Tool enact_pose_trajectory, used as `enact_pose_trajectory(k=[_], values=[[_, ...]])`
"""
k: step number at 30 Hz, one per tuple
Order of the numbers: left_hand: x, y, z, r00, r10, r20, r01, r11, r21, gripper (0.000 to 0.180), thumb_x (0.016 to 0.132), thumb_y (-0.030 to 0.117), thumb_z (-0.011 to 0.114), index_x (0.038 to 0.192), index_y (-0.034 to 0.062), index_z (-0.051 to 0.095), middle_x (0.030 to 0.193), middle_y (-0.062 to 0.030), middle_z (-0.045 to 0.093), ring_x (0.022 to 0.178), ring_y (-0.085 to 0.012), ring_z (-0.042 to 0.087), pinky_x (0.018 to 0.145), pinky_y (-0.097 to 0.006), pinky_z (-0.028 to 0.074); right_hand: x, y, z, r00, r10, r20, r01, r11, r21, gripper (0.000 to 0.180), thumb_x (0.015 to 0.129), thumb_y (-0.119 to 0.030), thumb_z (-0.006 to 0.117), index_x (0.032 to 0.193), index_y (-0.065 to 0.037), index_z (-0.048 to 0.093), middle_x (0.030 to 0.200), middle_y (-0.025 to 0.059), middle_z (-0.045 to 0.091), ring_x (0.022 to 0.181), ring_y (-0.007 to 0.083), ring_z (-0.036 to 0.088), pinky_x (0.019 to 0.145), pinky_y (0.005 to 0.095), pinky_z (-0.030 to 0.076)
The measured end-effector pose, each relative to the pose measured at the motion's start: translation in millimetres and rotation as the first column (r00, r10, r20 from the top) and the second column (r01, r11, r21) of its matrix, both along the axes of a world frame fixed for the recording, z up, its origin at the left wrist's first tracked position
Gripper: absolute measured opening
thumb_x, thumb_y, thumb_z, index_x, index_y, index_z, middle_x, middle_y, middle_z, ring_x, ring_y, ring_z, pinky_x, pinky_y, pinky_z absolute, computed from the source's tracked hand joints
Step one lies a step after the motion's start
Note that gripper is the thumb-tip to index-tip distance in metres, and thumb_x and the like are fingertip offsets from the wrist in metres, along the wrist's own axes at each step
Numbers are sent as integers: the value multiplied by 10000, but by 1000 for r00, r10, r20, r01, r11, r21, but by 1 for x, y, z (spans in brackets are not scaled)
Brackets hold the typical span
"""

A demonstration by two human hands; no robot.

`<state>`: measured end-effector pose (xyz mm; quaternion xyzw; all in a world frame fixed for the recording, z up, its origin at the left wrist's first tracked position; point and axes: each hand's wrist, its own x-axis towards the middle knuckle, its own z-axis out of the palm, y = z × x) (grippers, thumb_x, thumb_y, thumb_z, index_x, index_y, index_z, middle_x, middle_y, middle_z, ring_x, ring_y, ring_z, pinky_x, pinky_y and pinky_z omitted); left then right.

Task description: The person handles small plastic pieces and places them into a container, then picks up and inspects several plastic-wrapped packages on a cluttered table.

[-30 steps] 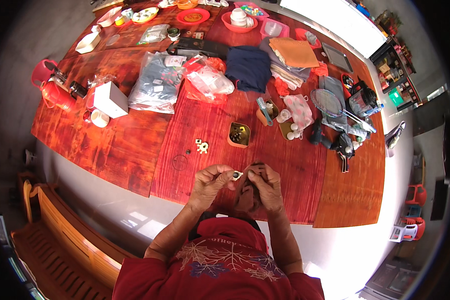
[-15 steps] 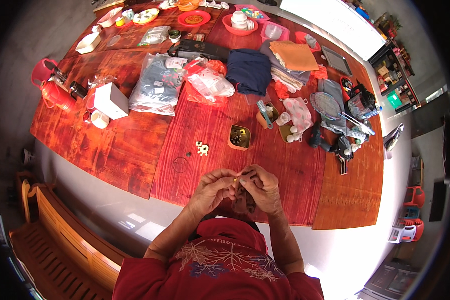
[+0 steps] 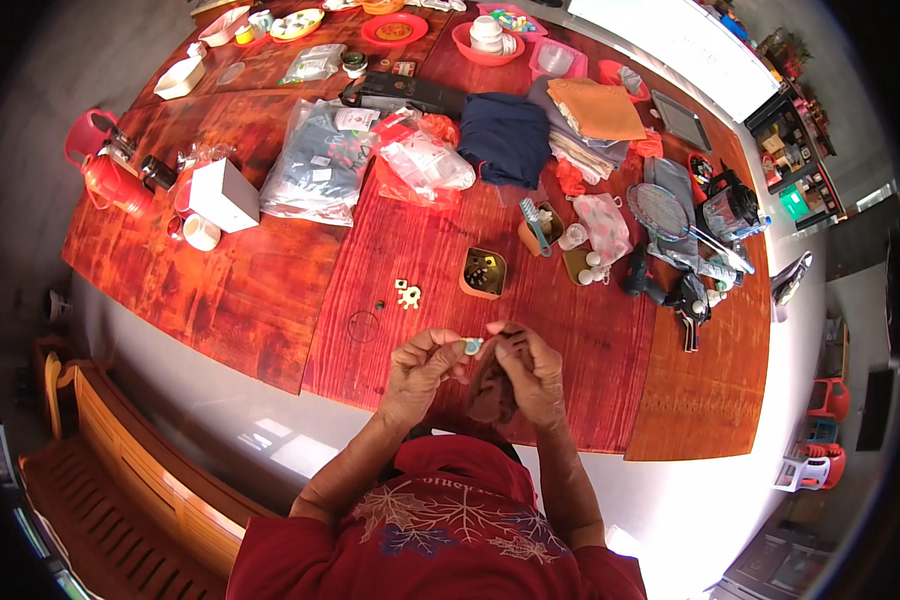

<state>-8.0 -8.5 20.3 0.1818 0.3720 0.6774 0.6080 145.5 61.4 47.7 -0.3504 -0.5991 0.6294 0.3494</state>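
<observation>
Over the table's front edge, my left hand point(image 3: 422, 378) pinches a small round piece point(image 3: 472, 346), pale with some blue-green; its exact kind is too small to tell. Close beside it, my right hand point(image 3: 532, 374) grips a brown cloth point(image 3: 490, 394) that hangs down below the fingers. A little gap shows between the two hands' fingertips. Beyond my left hand lies a pale yellow-green knobbed part point(image 3: 409, 295), with a smaller square piece next to it. Farther off stands an open square box point(image 3: 483, 288) with small dark bits and a yellow piece inside.
Behind the box are a teal brush point(image 3: 535, 228), a clear-wrapped garment point(image 3: 317, 165) and a folded navy cloth point(image 3: 504, 139). To the right lie badminton rackets point(image 3: 660, 212) and a power drill point(image 3: 642, 277). A white box point(image 3: 224, 195) and a red kettle point(image 3: 117, 186) stand left.
My hands have moved slightly apart. The small piece in my left hand now shows its round, pale face clear of the brown cloth. The whole view has shifted a little.
</observation>
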Motion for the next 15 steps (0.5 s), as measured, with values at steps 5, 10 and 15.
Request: enact_pose_trajectory(k=[5, 10, 15], values=[[5, 1, 2, 998, 50, -35, -53, 997, -63, 103, 898, 69, 570, 949, -9, 614, 829, -49, 631, 705, -93, 586, 639, -241, 518, -4, -4, 11, 1000, 0, -16, -1, 997, -76, 187, 865, 20, 570, 1051, 28, 553, 999, 49, 581, 859, 83, 573, 746, 213, 470], [7, 1, 3, 994, 9, -113, -9, 1000, 0, 83, 891, 55, 578, 917, -2, 632, 828, -20, 627, 727, -69, 562, 687, -207, 473, -8, -8, 1, 990, 35, 140, -61, 980, 190, 208, 843, 49, 577, 1049, 35, 556, 883, 25, 570, 818, 53, 535, 737, 185, 440], [8, 2, 1, 969, -30, -244, 26, 999, -20, 75, 890, 39, 579, 931, -5, 623, 860, -9, 635, 793, -57, 571, 749, -203, 474, -1, -8, -10, 999, 29, -13, -30, 998, -52, 148, 852, 45, 573, 1000, 40, 564, 935, 39, 598, 842, 54, 545, 754, 191, 444]])
